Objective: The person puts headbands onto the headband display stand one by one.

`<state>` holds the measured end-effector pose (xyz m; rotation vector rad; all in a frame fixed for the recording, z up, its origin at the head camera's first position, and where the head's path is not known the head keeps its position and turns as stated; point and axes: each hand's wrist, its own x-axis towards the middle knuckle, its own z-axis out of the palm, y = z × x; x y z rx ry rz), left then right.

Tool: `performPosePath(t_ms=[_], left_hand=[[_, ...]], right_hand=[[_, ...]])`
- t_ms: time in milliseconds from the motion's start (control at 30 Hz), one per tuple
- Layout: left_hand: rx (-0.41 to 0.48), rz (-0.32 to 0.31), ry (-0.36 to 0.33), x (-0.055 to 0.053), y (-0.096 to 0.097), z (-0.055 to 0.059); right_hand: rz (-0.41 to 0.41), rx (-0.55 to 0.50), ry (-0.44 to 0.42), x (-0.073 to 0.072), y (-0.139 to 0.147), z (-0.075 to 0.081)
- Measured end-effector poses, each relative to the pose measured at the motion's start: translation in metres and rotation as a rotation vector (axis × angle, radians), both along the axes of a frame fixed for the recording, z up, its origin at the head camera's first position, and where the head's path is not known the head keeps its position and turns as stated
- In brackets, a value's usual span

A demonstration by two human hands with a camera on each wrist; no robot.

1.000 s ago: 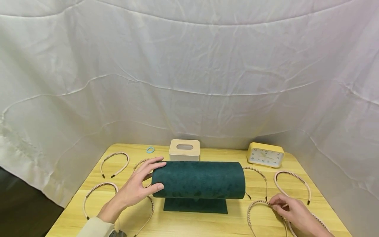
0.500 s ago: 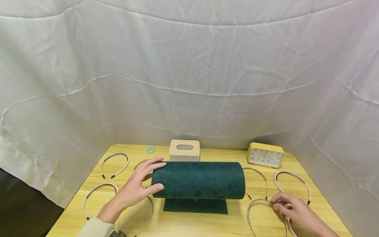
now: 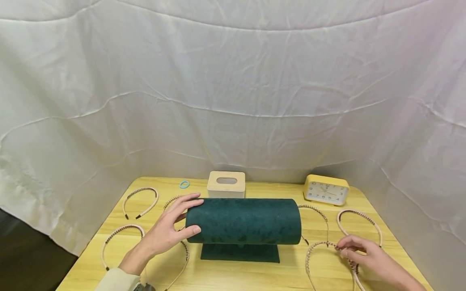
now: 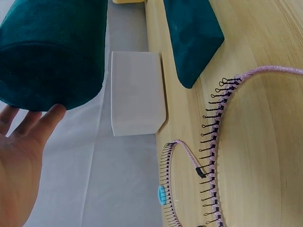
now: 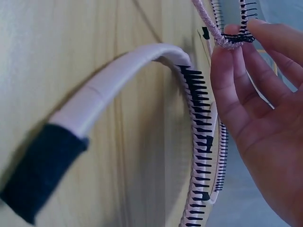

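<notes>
A dark green velvet roll stand [image 3: 244,221] stands at the table's middle. My left hand [image 3: 165,234] rests on its left end, thumb on the front and fingers spread over the top; in the left wrist view, the fingertips [image 4: 57,109] touch the roll's end. At the right front, my right hand [image 3: 367,258] pinches a thin pink toothed headband [image 3: 308,260] between thumb and fingers. Up close, the right wrist view shows the pinched part of that headband [image 5: 227,43]. Just below the hand, a wider pink headband [image 5: 118,71] with black tips and dark teeth lies on the table.
More headbands lie at the left [image 3: 105,247], back left [image 3: 156,199] and right [image 3: 378,229]. Behind the stand is a wood-topped tissue box [image 3: 214,187], with a blue ring [image 3: 181,185] to its left. A yellow clock [image 3: 327,193] stands back right. Pale curtains [image 3: 255,101] enclose the table.
My right hand has shifted slightly to the right, and the headband it pinches has moved and risen a little with it. The left hand and the stand stay in place.
</notes>
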<state>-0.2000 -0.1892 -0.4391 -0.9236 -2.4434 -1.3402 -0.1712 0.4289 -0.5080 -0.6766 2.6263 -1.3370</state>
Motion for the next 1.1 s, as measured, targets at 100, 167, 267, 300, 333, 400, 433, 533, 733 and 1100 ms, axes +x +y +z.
performPosePath(t_ms=[100, 167, 267, 300, 333, 400, 433, 533, 733, 1100], left_hand=[[0.003, -0.001, -0.013, 0.0, 0.001, 0.001], [0.005, 0.001, -0.022, 0.001, 0.001, 0.001], [0.004, 0.004, -0.026, 0.001, 0.001, 0.001], [0.0, 0.004, -0.021, 0.001, 0.001, 0.001], [-0.003, 0.005, -0.016, 0.001, 0.001, 0.001], [-0.009, 0.006, -0.009, 0.0, 0.0, 0.001], [-0.011, 0.006, -0.006, 0.0, 0.0, 0.001], [-0.012, 0.007, -0.004, 0.0, 0.0, 0.001], [-0.013, 0.007, -0.008, 0.0, -0.001, 0.002], [0.005, 0.008, -0.029, 0.002, 0.001, 0.003]], right_hand=[[0.02, -0.041, -0.006, 0.0, 0.004, -0.001], [0.025, -0.062, -0.019, 0.0, 0.006, -0.001], [0.014, -0.102, -0.065, 0.0, 0.008, -0.001], [0.004, -0.114, -0.083, 0.0, 0.009, 0.0], [-0.008, -0.13, -0.107, 0.0, 0.009, 0.0], [-0.02, -0.149, -0.138, 0.001, 0.01, 0.001], [-0.024, -0.153, -0.147, 0.001, 0.01, 0.001], [-0.055, -0.176, -0.204, 0.002, 0.012, 0.001], [-0.051, -0.272, -0.288, 0.002, 0.018, -0.003], [0.106, -0.466, -0.402, 0.001, 0.023, -0.005]])
